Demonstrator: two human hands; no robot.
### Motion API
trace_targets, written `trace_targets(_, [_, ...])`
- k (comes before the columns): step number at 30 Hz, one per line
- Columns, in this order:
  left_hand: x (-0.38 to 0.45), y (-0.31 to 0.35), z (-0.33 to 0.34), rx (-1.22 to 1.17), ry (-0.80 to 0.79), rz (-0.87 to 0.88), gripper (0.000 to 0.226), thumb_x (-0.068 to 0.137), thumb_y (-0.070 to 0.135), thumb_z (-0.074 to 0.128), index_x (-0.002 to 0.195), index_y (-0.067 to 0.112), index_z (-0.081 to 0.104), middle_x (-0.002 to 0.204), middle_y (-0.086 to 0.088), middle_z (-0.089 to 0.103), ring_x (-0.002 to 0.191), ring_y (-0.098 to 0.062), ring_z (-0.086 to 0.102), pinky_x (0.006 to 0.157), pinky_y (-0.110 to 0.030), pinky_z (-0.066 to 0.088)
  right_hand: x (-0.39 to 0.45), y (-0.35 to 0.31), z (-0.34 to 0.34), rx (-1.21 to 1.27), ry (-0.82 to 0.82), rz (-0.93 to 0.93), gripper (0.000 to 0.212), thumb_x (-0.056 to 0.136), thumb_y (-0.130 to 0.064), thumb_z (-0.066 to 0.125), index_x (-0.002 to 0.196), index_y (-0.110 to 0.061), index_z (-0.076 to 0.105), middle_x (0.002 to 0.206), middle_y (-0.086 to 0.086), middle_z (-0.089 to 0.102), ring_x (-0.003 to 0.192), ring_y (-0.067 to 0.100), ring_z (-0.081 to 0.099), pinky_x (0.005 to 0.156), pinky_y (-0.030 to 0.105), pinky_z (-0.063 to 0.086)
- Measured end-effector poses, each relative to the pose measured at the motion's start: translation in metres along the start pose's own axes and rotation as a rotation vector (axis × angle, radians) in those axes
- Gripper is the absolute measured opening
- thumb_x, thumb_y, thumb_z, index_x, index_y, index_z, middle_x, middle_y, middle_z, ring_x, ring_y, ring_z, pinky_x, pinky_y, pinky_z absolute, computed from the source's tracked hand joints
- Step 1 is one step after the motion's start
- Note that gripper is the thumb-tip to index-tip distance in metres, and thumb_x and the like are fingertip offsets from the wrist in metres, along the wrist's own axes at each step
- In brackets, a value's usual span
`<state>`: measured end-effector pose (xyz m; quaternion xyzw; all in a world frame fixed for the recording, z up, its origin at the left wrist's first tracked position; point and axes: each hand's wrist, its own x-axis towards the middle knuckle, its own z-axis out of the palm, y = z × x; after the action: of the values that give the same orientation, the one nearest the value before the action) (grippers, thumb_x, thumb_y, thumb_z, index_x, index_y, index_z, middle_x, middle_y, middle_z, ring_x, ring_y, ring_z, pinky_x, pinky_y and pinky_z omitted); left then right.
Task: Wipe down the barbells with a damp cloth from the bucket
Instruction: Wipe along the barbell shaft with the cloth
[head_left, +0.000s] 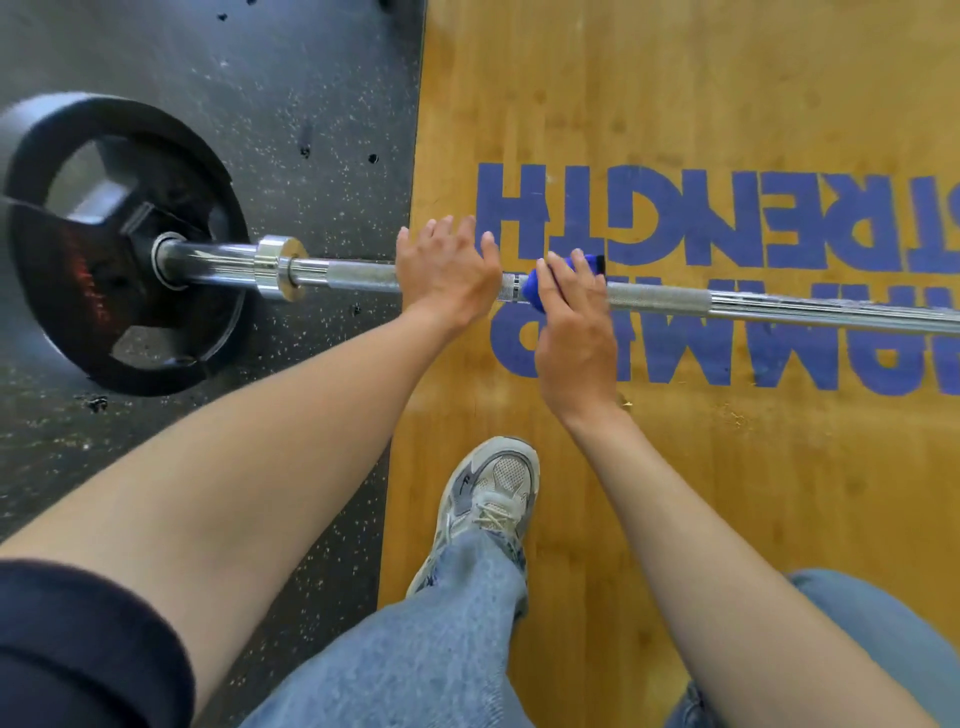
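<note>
Barbell (660, 299) lies across the wooden platform (727, 493), plate (104, 249) on rubber flooring. Left hand (447, 275) rests on the shaft, fingers straight, probably steadying it; right hand (574, 332) grips the blue cloth (535, 291) wrapped around the shaft to wipe.

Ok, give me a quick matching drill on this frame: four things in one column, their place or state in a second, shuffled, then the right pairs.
Things:
1. blue cleaning cloth
2. black round weight plate
3. left hand
4. grey laced sneaker

Places or states:
A. standing on the wooden platform
B. fingers straight, resting on the steel barbell shaft
C. on the bar's end, over the black speckled rubber floor
D. gripped round the shaft by the right hand

Pairs: 1-D, 2-C, 3-B, 4-A
</note>
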<state>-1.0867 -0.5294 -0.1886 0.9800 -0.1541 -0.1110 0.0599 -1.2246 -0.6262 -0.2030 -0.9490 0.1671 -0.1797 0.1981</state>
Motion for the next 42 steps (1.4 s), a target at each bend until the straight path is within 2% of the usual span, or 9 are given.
trace_targets(2, [0.012, 0.003, -0.005, -0.005, -0.033, -0.011, 0.056, 0.104, 0.047, 0.023, 0.147, 0.022, 0.050, 0.148, -0.002, 0.054, 0.140, -0.022, 0.044, 0.119, -0.048, 0.019, 0.006, 0.025, -0.008, -0.038, 0.007, -0.042, 0.054, 0.094, 0.002, 0.036, 0.144, -0.004, 0.053, 0.150, 0.011, 0.051, 0.146, 0.033, 0.038, 0.122, 0.048, 0.029])
trace_targets(7, [0.040, 0.011, -0.011, -0.006, -0.061, -0.021, 0.057, 0.104, 0.048, 0.024, 0.149, 0.021, 0.047, 0.149, -0.006, 0.053, 0.139, -0.025, 0.045, 0.117, -0.046, 0.024, 0.028, 0.016, 0.001, -0.003, 0.139, 0.251, 0.051, 0.092, 0.010, 0.047, 0.142, 0.002, 0.054, 0.149, 0.015, 0.051, 0.146, 0.038, 0.036, 0.119, 0.054, 0.032])
trace_targets(12, [0.069, 0.013, -0.011, -0.015, -0.048, 0.007, 0.061, 0.104, 0.051, 0.021, 0.155, 0.021, 0.038, 0.161, -0.003, 0.039, 0.152, -0.020, 0.026, 0.124, -0.046, 0.012, 0.049, 0.011, 0.015, -0.019, 0.015, -0.123, 0.058, 0.092, 0.010, 0.042, 0.147, -0.006, 0.051, 0.155, 0.009, 0.046, 0.148, 0.031, 0.035, 0.121, 0.048, 0.031])
trace_targets(17, [0.093, 0.017, -0.011, -0.048, 0.017, 0.055, 0.064, 0.103, 0.053, 0.023, 0.158, 0.022, 0.033, 0.169, -0.002, 0.022, 0.157, -0.019, 0.009, 0.127, -0.046, 0.004, 0.072, 0.003, 0.022, 0.005, 0.180, 0.269, 0.050, 0.091, 0.012, 0.048, 0.139, 0.000, 0.058, 0.148, 0.013, 0.053, 0.146, 0.037, 0.037, 0.118, 0.053, 0.034])
trace_targets(22, [0.108, 0.021, -0.018, -0.028, 0.100, 0.081, 0.066, 0.103, 0.053, 0.026, 0.162, 0.025, 0.021, 0.172, 0.003, 0.006, 0.158, -0.016, -0.002, 0.128, -0.045, -0.001, 0.097, 0.015, 0.026, -0.053, 0.046, -0.060, 0.052, 0.091, 0.009, 0.048, 0.139, -0.005, 0.059, 0.146, 0.009, 0.055, 0.143, 0.031, 0.043, 0.122, 0.047, 0.029])
trace_targets(27, [0.131, 0.027, -0.023, -0.041, 0.051, 0.072, 0.067, 0.102, 0.054, 0.026, 0.163, 0.027, 0.014, 0.172, 0.004, 0.004, 0.158, -0.016, -0.004, 0.128, -0.046, -0.001, 0.115, 0.021, 0.026, -0.039, 0.122, 0.198, 0.047, 0.089, 0.011, 0.057, 0.134, -0.003, 0.062, 0.146, 0.012, 0.056, 0.144, 0.033, 0.042, 0.123, 0.049, 0.025])
trace_targets(32, [0.157, 0.032, -0.029, -0.029, -0.052, 0.041, 0.069, 0.103, 0.056, 0.025, 0.163, 0.026, 0.012, 0.172, 0.003, 0.004, 0.158, -0.017, -0.003, 0.127, -0.047, -0.001, 0.137, 0.040, 0.023, -0.099, -0.068, -0.248, 0.060, 0.090, 0.009, 0.037, 0.147, -0.005, 0.050, 0.154, 0.009, 0.047, 0.147, 0.029, 0.037, 0.123, 0.048, 0.027])
trace_targets(37, [0.184, 0.037, -0.032, -0.015, -0.093, 0.035, 0.072, 0.101, 0.058, 0.024, 0.164, 0.025, 0.010, 0.172, 0.003, 0.001, 0.158, -0.017, -0.005, 0.127, -0.048, -0.002, 0.142, 0.045, 0.024, -0.069, 0.112, 0.159, 0.053, 0.094, 0.005, 0.038, 0.144, -0.003, 0.053, 0.153, 0.011, 0.048, 0.148, 0.031, 0.034, 0.124, 0.050, 0.021])
trace_targets(42, [0.208, 0.044, -0.035, -0.039, -0.067, 0.030, 0.073, 0.101, 0.056, 0.028, 0.164, 0.023, 0.011, 0.172, 0.001, 0.003, 0.158, -0.018, -0.003, 0.127, -0.047, -0.002, 0.175, 0.052, 0.028, -0.027, -0.069, -0.219, 0.060, 0.090, 0.017, 0.051, 0.146, -0.004, 0.051, 0.154, 0.008, 0.047, 0.148, 0.029, 0.036, 0.123, 0.049, 0.026])
